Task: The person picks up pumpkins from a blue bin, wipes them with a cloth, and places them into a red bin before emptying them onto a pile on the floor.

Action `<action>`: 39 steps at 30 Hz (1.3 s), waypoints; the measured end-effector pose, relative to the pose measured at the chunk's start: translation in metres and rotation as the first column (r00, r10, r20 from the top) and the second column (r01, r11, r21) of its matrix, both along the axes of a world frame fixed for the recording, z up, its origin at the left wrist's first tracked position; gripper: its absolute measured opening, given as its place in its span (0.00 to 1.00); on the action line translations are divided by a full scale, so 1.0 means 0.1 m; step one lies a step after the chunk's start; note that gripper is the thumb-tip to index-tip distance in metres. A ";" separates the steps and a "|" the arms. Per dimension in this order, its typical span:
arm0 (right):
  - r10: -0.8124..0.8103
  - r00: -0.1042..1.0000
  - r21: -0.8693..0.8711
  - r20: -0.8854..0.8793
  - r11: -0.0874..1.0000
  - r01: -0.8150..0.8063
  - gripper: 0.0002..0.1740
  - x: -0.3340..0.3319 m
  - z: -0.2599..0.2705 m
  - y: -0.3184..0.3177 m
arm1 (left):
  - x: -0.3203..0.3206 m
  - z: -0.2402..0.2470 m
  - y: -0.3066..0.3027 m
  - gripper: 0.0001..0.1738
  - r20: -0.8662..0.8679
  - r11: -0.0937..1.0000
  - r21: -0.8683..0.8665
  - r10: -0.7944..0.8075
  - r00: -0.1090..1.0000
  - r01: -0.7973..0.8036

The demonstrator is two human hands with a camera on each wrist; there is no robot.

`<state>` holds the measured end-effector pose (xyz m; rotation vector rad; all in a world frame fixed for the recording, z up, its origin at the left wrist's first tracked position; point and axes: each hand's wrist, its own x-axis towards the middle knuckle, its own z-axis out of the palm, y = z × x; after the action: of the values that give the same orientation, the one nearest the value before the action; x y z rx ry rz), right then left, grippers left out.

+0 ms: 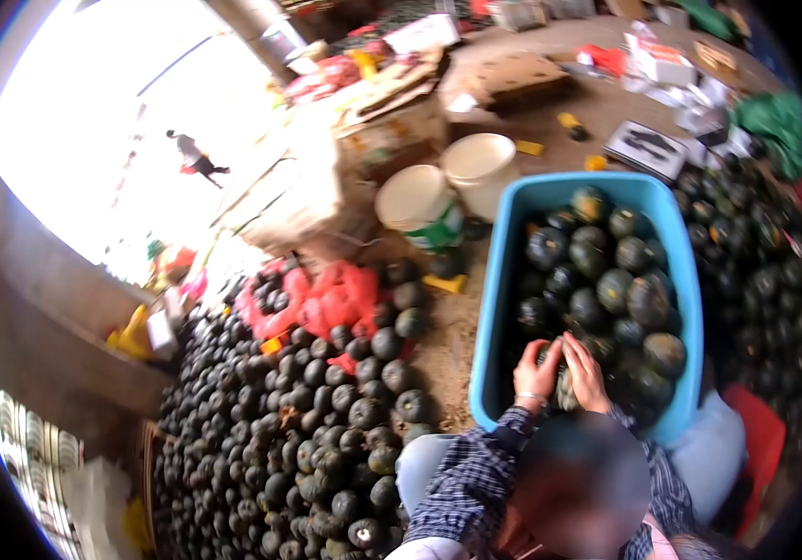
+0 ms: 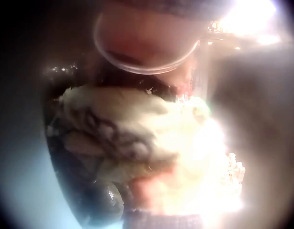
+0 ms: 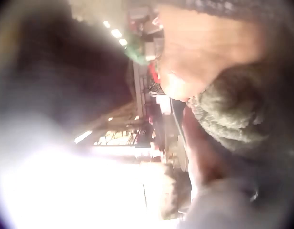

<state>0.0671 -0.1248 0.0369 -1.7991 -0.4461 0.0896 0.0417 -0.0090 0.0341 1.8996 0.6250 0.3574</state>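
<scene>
At the near end of a blue tub (image 1: 695, 308) full of dark green squashes (image 1: 615, 289), both hands are close together. The left hand (image 1: 535, 377), with a clear band round its wrist, and the right hand (image 1: 587, 375) grip a pale cloth (image 1: 566, 392) between them, fingertips almost meeting. The left wrist view shows the cloth (image 2: 118, 109) bunched and blurred, with dark marks. Greenish folds of cloth (image 3: 228, 114) lie against the right hand (image 3: 199, 52) in the right wrist view. Whether a squash is inside the cloth cannot be told.
Loose squashes (image 1: 317, 448) cover the floor at the left, with red net bags (image 1: 335, 299) among them; another pile (image 1: 765, 280) lies right of the tub. Two white buckets (image 1: 415, 198) stand beyond. Boxes and a green bag (image 1: 783, 126) lie farther back. A person (image 1: 194, 157) is outside.
</scene>
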 end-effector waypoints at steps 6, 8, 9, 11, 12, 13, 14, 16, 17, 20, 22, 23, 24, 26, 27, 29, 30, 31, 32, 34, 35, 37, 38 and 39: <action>0.104 0.956 -0.344 0.275 0.939 -0.004 0.26 -0.44 0.09 0.01 | 0.02 -0.20 0.05 0.35 -0.326 0.942 -0.249 0.137 0.936 -0.225; 0.064 0.940 -0.342 0.336 0.938 0.059 0.25 -0.38 0.06 0.00 | 0.00 -0.21 0.06 0.37 -0.270 0.969 -0.233 0.011 0.963 -0.077; -0.006 0.945 -0.297 0.327 0.949 0.109 0.23 -0.31 0.01 -0.03 | 0.02 -0.16 0.02 0.35 -0.216 0.987 -0.158 -0.010 0.976 -0.025; -0.176 0.984 -0.064 0.040 0.982 0.178 0.21 -0.15 -0.27 -0.10 | -0.02 0.04 -0.05 0.31 -0.184 0.991 -0.041 -0.131 0.974 0.125; -0.204 0.962 0.049 -0.181 0.975 0.216 0.21 -0.08 -0.36 -0.15 | -0.04 0.13 -0.06 0.30 -0.180 0.978 0.021 -0.198 0.963 0.205; -0.118 0.899 0.155 -0.421 0.968 0.200 0.21 0.07 -0.52 -0.30 | -0.05 0.22 -0.07 0.30 -0.134 0.957 0.077 -0.268 0.954 0.279; 0.000 0.780 0.260 -0.625 0.943 0.209 0.21 0.18 -0.67 -0.44 | -0.08 0.26 -0.08 0.30 -0.092 0.928 0.135 -0.338 0.937 0.348; 0.309 0.516 0.474 -0.799 0.851 0.224 0.20 0.27 -0.53 -0.52 | -0.08 0.25 -0.11 0.27 0.031 0.887 0.218 -0.423 0.906 0.406; 0.278 0.619 0.494 -0.734 0.845 0.207 0.19 0.25 -0.57 -0.47 | -0.08 0.25 -0.10 0.26 0.044 0.915 0.185 -0.373 0.927 0.359; 0.024 0.935 0.301 -0.354 0.949 0.089 0.21 -0.07 -0.06 -0.20 | -0.05 0.25 -0.12 0.25 -0.061 0.992 0.009 -0.123 0.991 0.124; -0.071 0.976 -0.123 0.206 0.988 0.098 0.22 -0.27 -0.01 -0.12 | 0.02 0.08 -0.12 0.26 -0.151 0.972 -0.224 0.038 0.988 -0.072; -0.040 0.968 -0.234 0.249 0.967 0.100 0.23 -0.37 0.06 -0.12 | 0.03 0.00 -0.10 0.29 -0.205 0.912 -0.380 0.081 0.975 -0.155; -0.002 0.959 -0.339 0.283 0.935 0.102 0.24 -0.45 0.15 -0.12 | 0.09 -0.36 -0.13 0.30 -0.228 0.749 -0.616 0.129 0.965 -0.245; -0.005 0.942 -0.381 0.336 0.914 0.141 0.25 -0.52 0.14 -0.09 | 0.05 -0.33 -0.19 0.30 -0.297 0.430 -0.839 0.152 0.943 -0.333; -0.017 0.929 -0.375 0.368 0.912 0.165 0.25 -0.51 0.13 -0.11 | 0.03 -0.32 -0.21 0.29 -0.307 0.412 -0.854 0.096 0.947 -0.319; -0.071 0.925 -0.317 0.374 0.927 0.199 0.23 -0.45 0.10 -0.15 | 0.02 -0.40 -0.21 0.26 -0.173 0.618 -0.768 0.056 0.983 -0.170; -0.114 0.925 -0.250 0.363 0.944 0.215 0.20 -0.41 0.17 -0.14 | 0.04 -0.38 -0.22 0.24 -0.090 0.732 -0.675 0.047 0.995 -0.095; -0.132 0.968 -0.107 0.213 0.982 0.158 0.19 -0.32 0.17 -0.16 | 0.03 -0.37 -0.20 0.22 -0.076 0.738 -0.674 -0.054 0.996 -0.012; -0.129 0.990 0.045 0.057 0.991 0.127 0.19 -0.23 0.18 -0.20 | 0.04 -0.37 -0.20 0.22 -0.023 0.760 -0.648 -0.084 0.996 0.049; 0.061 0.946 0.409 -0.320 0.909 0.080 0.18 -0.06 0.22 -0.33 | -0.01 0.00 -0.18 0.22 0.045 0.779 -0.582 -0.257 0.965 0.234; 0.241 0.865 0.537 -0.440 0.843 0.038 0.18 0.04 0.15 -0.40 | 0.01 -0.04 -0.15 0.21 0.054 0.766 -0.539 -0.382 0.923 0.349; 0.425 0.813 0.630 -0.398 0.771 -0.095 0.19 0.17 -0.12 -0.55 | 0.01 -0.22 -0.20 0.18 0.335 0.651 -0.535 -0.423 0.842 0.539; 0.441 0.854 0.562 -0.276 0.795 -0.229 0.20 0.27 -0.26 -0.60 | 0.05 -0.51 -0.25 0.17 0.343 0.458 -0.741 -0.372 0.862 0.492; 0.422 0.792 0.623 -0.442 0.780 -0.067 0.19 0.30 -0.23 -0.61 | 0.04 -0.35 -0.29 0.17 0.253 0.243 -0.912 -0.299 0.920 0.330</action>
<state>0.0971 -0.1855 0.0142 -1.0139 -0.2437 0.6062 0.0459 -0.0380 -0.0009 0.7625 0.2632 -0.2655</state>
